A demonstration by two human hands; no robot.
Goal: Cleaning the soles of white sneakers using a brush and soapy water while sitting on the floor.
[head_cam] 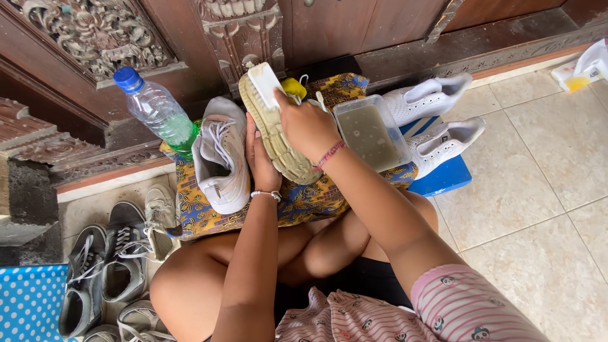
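A sneaker [278, 136] is propped sole-up by the cupped left hand [259, 161] so the brush [265, 82], clenched in the right hand [307, 123], meets it, with the tub [370, 133] at three o'clock.

Home doorstep: carved wooden door [221, 31], tiled floor [538, 190]

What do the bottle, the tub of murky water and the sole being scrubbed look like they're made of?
Bottle: clear plastic, glossy, with a blue cap. Tub: translucent plastic, probably; the cloudy liquid shows through its walls. Sole: likely rubber, matte, ridged, yellowed.
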